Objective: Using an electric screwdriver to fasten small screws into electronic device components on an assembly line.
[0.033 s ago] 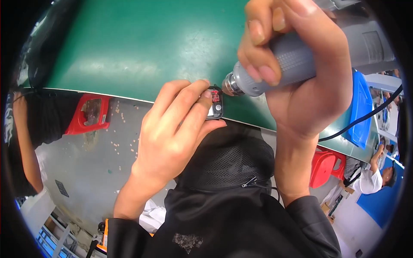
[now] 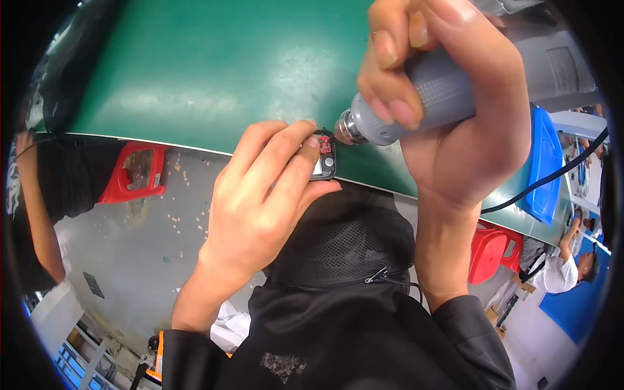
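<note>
My left hand (image 2: 257,188) holds a small black casing (image 2: 333,170) against the front edge of the green table. Its fingers lie over the casing's left side and cover much of it. Inside the casing a red part (image 2: 324,144) and a small round silvery piece (image 2: 329,162) show. My right hand (image 2: 465,110) is wrapped round a thick grey corded power tool (image 2: 448,84). The tool's shiny metal nose (image 2: 346,127) points left and down, close to the casing's upper right corner. Whether the two touch cannot be made out, nor can the tool's exact kind.
The green table (image 2: 195,71) spans the view's upper part. A blue bin (image 2: 545,166) and a black cable (image 2: 552,179) are at the right. Red stools (image 2: 159,170) stand along the table's near side. Other people sit at far left (image 2: 42,221) and far right (image 2: 562,273).
</note>
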